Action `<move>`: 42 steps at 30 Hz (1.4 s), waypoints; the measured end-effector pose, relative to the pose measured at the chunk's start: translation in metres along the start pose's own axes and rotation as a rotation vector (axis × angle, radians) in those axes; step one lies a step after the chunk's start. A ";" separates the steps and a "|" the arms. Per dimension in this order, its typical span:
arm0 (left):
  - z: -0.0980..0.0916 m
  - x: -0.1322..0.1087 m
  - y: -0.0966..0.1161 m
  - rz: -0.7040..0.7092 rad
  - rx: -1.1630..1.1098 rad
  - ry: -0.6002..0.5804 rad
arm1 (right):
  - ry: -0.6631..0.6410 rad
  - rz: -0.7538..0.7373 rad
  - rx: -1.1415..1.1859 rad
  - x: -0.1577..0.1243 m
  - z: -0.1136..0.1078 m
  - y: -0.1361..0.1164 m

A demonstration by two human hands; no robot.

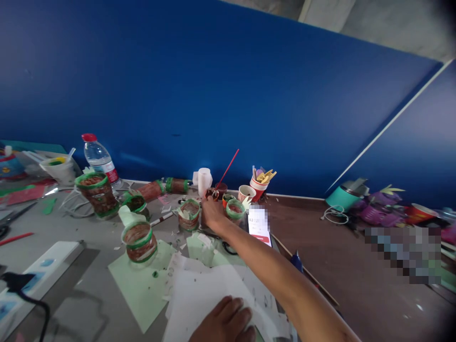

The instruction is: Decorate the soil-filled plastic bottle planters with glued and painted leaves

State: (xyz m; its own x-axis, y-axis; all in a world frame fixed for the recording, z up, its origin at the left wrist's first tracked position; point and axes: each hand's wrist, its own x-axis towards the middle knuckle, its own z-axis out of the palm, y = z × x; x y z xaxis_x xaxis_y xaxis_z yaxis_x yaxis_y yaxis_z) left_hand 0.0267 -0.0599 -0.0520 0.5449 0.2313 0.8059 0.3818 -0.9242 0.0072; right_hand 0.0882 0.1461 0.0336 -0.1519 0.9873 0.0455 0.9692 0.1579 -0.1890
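Observation:
My right hand [213, 213] reaches to the middle of the table, its fingers bent closed beside a small dark brown pot. A thin red-handled stick, like a paintbrush [228, 168], slants down to the fingertips; whether they grip it or the pot is hidden. Beside the hand stand brown-painted jars with green rims, one to the left [189, 214] and one to the right [235, 209]. My left hand [224, 323] lies on white paper [199, 289], fingers slightly bent and apart, holding nothing visible. A lit phone [259, 225] lies right of my right hand.
More painted jars [138, 240] stand to the left, near a water bottle [98, 156] and a power strip [39, 278]. At the back are a white paper roll [204, 181] and a cup of yellow sticks [259, 185]. A blue partition [213, 95] rises behind. Teal container [344, 194] at right.

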 end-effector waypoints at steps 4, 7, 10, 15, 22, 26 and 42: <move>-0.001 -0.002 -0.001 0.056 0.025 -0.074 | 0.158 0.010 0.126 -0.001 -0.015 -0.004; -0.004 -0.002 -0.003 0.054 0.019 -0.072 | 0.271 -0.014 0.252 -0.005 -0.033 -0.009; -0.008 -0.001 -0.003 0.058 0.006 -0.051 | 0.354 -0.079 0.386 -0.016 -0.059 -0.010; -0.011 -0.003 -0.001 0.075 0.018 -0.170 | 0.397 -0.181 1.100 -0.060 -0.103 0.010; -0.016 -0.001 -0.002 0.033 -0.042 -0.216 | 0.081 -0.168 1.632 -0.132 -0.103 0.058; -0.031 0.006 -0.006 0.004 -0.167 -0.507 | 0.053 -0.168 1.880 -0.163 -0.099 0.077; -0.070 0.017 -0.006 -0.170 0.021 -0.817 | 0.182 0.064 1.921 -0.205 -0.042 0.080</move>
State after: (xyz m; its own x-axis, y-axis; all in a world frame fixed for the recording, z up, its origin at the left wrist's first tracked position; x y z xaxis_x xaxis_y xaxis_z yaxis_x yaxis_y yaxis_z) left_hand -0.0190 -0.0717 0.0028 0.8457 0.5219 0.1113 0.5169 -0.8530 0.0720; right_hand 0.2047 -0.0446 0.0504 0.0113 0.9983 0.0579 -0.5259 0.0552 -0.8488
